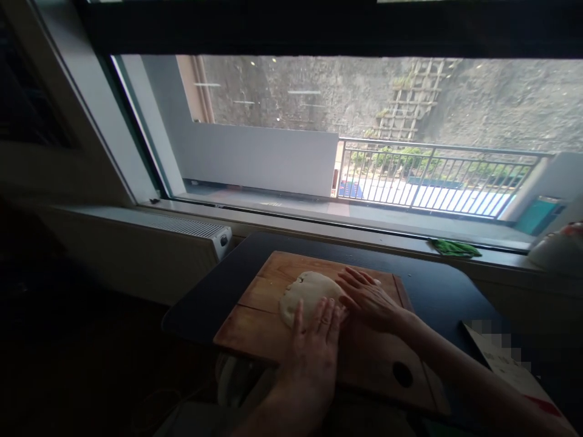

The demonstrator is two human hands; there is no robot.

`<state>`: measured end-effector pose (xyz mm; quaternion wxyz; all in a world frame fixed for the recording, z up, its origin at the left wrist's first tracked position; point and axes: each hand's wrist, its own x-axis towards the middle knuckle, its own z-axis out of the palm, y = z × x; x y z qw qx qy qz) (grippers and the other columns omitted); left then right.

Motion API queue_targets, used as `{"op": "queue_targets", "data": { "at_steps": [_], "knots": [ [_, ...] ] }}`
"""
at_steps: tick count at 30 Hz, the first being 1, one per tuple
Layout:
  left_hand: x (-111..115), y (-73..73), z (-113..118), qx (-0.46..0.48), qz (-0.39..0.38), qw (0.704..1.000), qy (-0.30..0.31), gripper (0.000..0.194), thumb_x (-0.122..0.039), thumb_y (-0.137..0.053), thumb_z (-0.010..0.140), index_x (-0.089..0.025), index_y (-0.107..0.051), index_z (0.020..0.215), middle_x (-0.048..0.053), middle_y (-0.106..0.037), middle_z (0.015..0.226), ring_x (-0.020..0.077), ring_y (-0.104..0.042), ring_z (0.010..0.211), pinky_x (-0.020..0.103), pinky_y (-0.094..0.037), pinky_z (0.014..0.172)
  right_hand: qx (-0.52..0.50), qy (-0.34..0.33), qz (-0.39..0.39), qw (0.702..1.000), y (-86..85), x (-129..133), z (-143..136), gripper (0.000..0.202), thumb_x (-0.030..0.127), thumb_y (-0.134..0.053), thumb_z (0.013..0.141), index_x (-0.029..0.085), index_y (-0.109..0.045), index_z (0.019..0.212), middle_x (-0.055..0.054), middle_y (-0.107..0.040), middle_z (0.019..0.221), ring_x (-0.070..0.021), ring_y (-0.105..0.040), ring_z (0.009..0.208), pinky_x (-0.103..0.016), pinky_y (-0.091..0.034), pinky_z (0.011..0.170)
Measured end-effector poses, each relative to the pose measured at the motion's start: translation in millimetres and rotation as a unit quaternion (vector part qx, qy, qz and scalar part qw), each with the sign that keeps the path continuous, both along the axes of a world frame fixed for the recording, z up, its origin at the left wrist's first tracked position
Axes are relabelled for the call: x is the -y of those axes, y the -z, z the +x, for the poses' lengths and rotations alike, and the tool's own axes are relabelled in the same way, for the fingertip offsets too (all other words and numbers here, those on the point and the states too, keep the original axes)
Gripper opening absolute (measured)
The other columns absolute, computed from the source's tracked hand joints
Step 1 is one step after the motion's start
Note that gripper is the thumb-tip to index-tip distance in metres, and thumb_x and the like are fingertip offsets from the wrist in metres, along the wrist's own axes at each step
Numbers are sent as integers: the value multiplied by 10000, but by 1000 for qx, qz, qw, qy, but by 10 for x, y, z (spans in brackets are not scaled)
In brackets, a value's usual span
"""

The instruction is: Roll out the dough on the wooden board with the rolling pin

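A flattened round of pale dough [303, 297] lies on a wooden cutting board [255, 297]. My left hand [314, 340] rests on the near side of the dough, its fingers stretched out and somewhat spread. At the dough's right edge is my right hand [371, 303], palm down with its fingers extended toward the left and away from me. Part of the dough is hidden under both hands. A small whitish bit shows just beyond the right hand; what it is, I cannot tell.
The board lies on a dark table [437, 291] with rounded corners, close to the window sill. A crumpled green cloth [455, 247] sits on the sill. Left of the table stands a white radiator [182, 227]. A flat, light-coloured printed item [496, 358] lies at the right.
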<state>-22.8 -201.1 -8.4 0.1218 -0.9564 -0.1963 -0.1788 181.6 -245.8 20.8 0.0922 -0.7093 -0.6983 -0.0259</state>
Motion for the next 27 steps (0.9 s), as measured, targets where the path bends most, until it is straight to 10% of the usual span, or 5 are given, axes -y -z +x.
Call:
{"op": "queue_targets", "data": {
  "at_steps": [6, 16, 27],
  "knots": [
    [-529, -208, -89, 1, -64, 994, -88, 509, -379, -237, 950, -112, -479, 1309, 122, -432, 1387, 279, -299, 1328, 592, -157, 1070, -55, 38, -16, 998, -175, -1029, -151, 628, 573, -167, 921, 204, -357, 1393, -42, -356, 1446, -227, -173, 1373, -443, -189, 1084],
    [25, 31, -97, 7, -15, 997, 73, 475, -288, -278, 949, -159, -333, 1403, 73, -339, 1453, 222, -206, 1369, 546, -32, 1112, -1, -17, -24, 1000, -15, 258, 25, 568, 488, -224, 944, 170, -358, 1395, -57, -380, 1432, -210, -167, 1374, -394, -179, 1106],
    [-1014, -353, 183, -43, -79, 994, -68, 437, -314, -312, 928, -132, -521, 1265, 148, -460, 1363, 332, -336, 1295, 655, -181, 1009, -21, 94, 10, 995, -142, -363, -122, 560, 422, -119, 971, 129, -430, 1332, -110, -439, 1379, -240, -269, 1335, -401, -258, 1046]
  ]
}}
